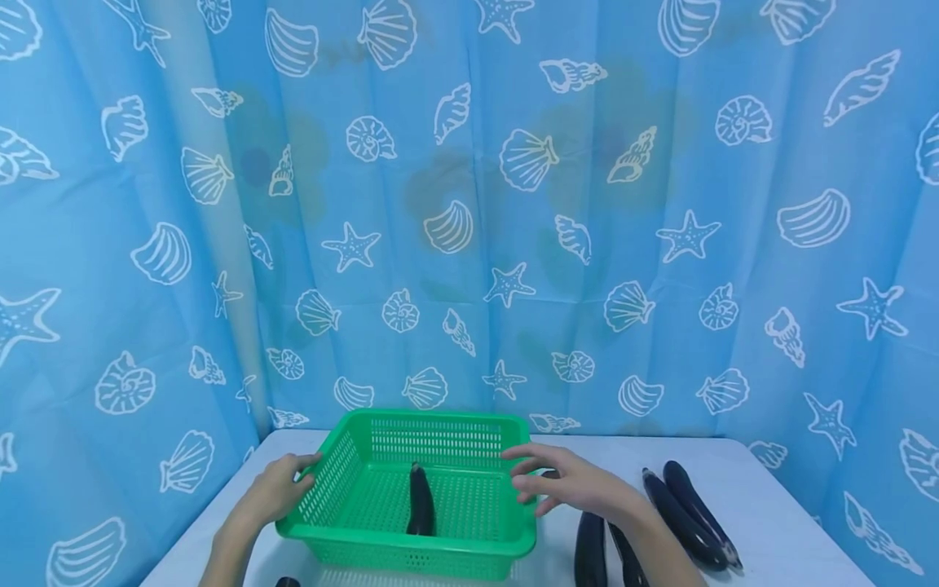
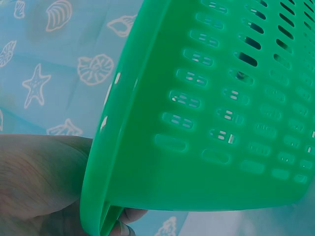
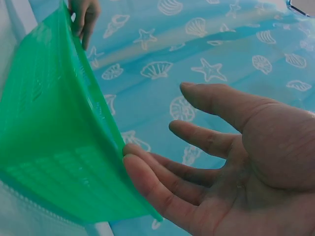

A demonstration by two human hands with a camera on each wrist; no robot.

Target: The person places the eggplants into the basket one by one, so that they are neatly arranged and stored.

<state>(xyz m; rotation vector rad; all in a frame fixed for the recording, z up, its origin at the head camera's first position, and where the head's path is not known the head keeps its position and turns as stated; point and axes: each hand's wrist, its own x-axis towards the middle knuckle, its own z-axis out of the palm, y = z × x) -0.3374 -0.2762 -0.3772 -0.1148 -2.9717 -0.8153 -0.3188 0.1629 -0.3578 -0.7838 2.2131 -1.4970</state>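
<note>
A green plastic basket (image 1: 407,538) with slotted walls sits in front of me, and one dark eggplant (image 1: 421,504) lies inside it. My left hand (image 1: 277,491) grips the basket's left rim. In the left wrist view the thumb (image 2: 39,172) lies against the rim and fingertips show below it. At the right rim is my right hand (image 1: 561,477), its fingers spread and loosely bent. The right wrist view shows its fingertips (image 3: 135,164) right at the rim, with the thumb held well apart.
Two eggplants (image 1: 682,522) lie side by side on the white table (image 1: 778,522) at the right. More eggplants (image 1: 590,553) lie nearer, partly behind my right forearm. A dark rounded end (image 1: 288,582) shows at the bottom left. A blue shell-print curtain (image 1: 469,244) stands behind the table.
</note>
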